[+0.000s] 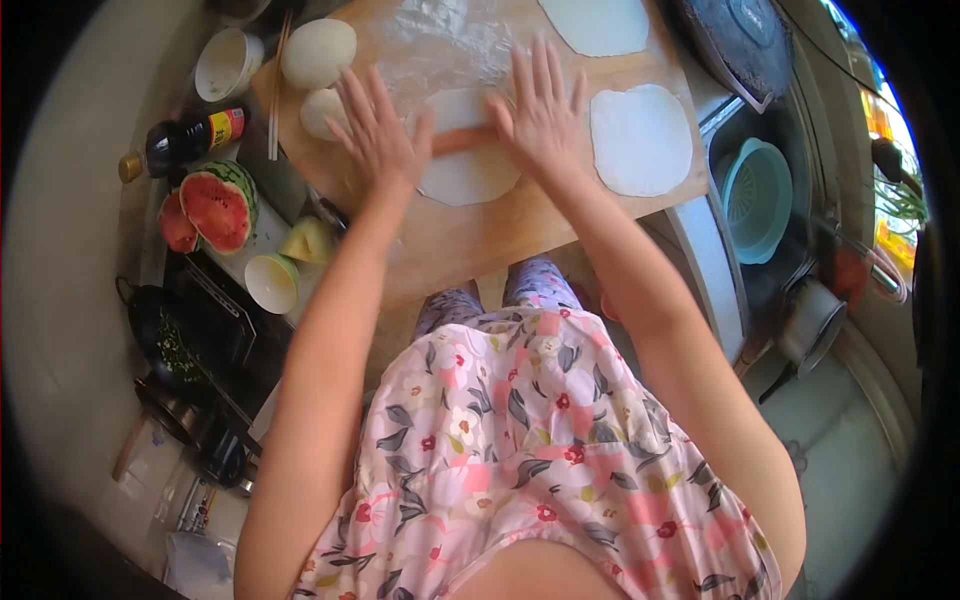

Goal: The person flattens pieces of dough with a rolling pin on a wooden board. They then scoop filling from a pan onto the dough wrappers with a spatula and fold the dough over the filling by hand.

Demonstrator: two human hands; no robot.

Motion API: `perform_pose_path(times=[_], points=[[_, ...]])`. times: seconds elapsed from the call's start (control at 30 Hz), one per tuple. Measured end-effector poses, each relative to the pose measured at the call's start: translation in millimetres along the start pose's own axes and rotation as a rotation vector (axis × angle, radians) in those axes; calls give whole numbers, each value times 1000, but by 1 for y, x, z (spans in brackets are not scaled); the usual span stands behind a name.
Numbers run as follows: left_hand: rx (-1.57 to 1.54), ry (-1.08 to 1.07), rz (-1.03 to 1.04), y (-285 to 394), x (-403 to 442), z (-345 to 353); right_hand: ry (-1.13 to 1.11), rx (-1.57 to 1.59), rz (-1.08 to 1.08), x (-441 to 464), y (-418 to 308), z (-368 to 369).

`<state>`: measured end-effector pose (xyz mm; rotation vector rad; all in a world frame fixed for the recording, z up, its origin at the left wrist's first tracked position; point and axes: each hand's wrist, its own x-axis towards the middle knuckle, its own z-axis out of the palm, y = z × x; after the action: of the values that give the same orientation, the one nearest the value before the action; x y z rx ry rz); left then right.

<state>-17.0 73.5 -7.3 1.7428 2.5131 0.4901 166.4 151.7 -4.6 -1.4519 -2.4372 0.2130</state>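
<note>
Pale wood fills the work area: a board just past the person's dress. On it, the left hand and right hand lie palm down, fingers spread apart and pointing away from the body, none curled into a grip. Each thumb angles inward, toward the other hand. Between them the pin shows only its middle; its ends run out of sight at the hands, so how the palms bear on them I cannot tell fully.

Its long axis runs left to right, across the line of the fingers, the right end slightly farther from the body. Both hands flank it, one at each end, and neither is clearly nearer. Beneath the pin lies a dough sheet, reaching out on both its near and far sides.

To the right of the right hand, well apart from the pin, is a second sheet. Beside the left fingers sits a small ball, with a larger ball beyond it. Farther out are loose flour and, to its right, a third sheet.
</note>
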Motion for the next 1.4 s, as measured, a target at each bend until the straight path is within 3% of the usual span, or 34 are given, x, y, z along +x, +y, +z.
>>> perform_pose_path(times=[0.13, 0.27, 0.37, 0.53, 0.63, 0.67, 0.8, 0.93, 1.1, 1.2, 1.3, 1.4], points=[[-71, -225, -11, 8, -101, -16, -264, 41, -32, -111, 9, -30], [-68, -465, 9, 8, -159, -37, -454, 7, -70, -162, 7, -62], [-92, -393, 19, 10, -121, -32, -312, 55, -61, -135, 14, -45], [-69, -29, 63, -8, 11, 9, -76, -95, -49, 15, 16, 9], [-227, -31, -12, -15, 27, 17, -63, 83, 54, 33, 17, 23], [-236, -42, 39, -17, 12, 15, -105, -277, -152, 18, 27, 21], [-172, -356, 202, -6, -87, -24, -190, 1, -116, -82, 19, -27], [-213, -486, 248, -8, -154, -56, -268, 99, -76, -141, 12, -57], [-299, -298, 201, -7, -128, -44, -235, 245, -224, -140, 27, -52], [-348, -153, 131, -5, -104, -44, -144, 251, -200, -131, 20, -65], [-182, -197, 123, 1, -96, -47, -292, 314, -79, -110, 22, -60], [-84, -282, 77, 4, -82, -21, -84, 13, -71, -85, 20, -34]])
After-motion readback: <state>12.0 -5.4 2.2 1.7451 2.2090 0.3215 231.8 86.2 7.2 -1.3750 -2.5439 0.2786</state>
